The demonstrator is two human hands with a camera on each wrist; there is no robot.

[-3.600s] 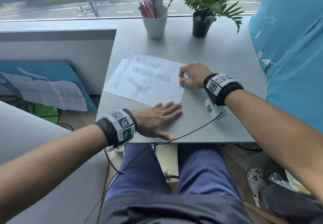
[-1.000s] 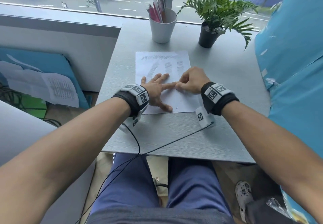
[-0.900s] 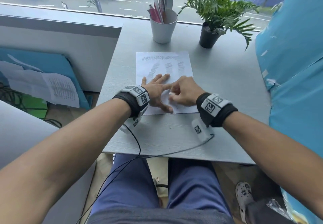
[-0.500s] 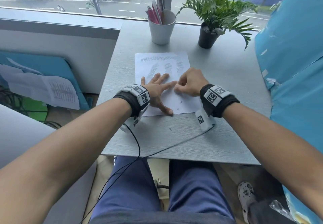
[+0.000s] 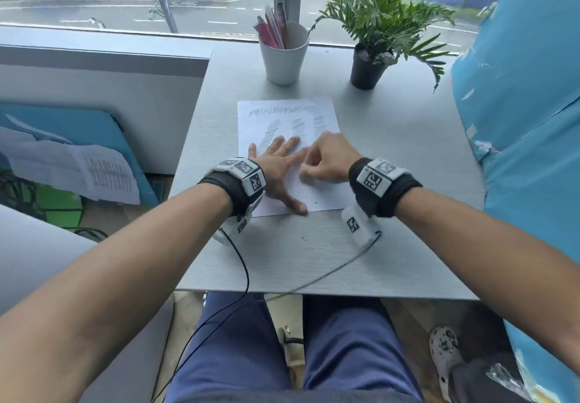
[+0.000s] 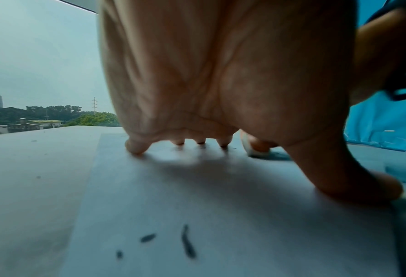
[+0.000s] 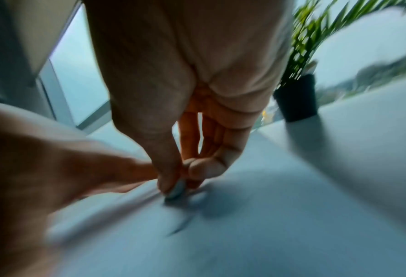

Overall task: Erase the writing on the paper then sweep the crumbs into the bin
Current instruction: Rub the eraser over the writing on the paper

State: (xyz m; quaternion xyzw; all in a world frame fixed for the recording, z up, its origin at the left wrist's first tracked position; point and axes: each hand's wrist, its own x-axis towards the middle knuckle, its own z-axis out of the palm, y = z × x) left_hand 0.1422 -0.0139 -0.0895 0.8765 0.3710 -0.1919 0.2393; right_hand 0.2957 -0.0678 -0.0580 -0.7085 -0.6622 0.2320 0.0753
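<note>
A white paper (image 5: 287,113) with grey pencil scribbles across its far half lies on the grey table (image 5: 392,151). My left hand (image 5: 279,167) lies flat on the paper, fingers spread and pressing it down. Beside it, my right hand (image 5: 326,160) pinches a small white eraser (image 7: 176,188) between thumb and fingers, its tip on the paper; the eraser (image 6: 256,151) also shows in the left wrist view. Dark eraser crumbs (image 6: 187,241) lie on the near part of the sheet, and a few crumbs (image 5: 303,238) on the table. No bin is in view.
A white cup of pens (image 5: 284,54) and a potted plant (image 5: 370,63) stand at the table's far edge by the window. A blue covered object (image 5: 518,94) borders the right side. Wrist cables (image 5: 244,264) trail over the near edge.
The sheet was turned from slanted to straight and my left hand moved onto it. Over the last second my right hand rubbed the eraser back and forth on the paper; the left stayed.
</note>
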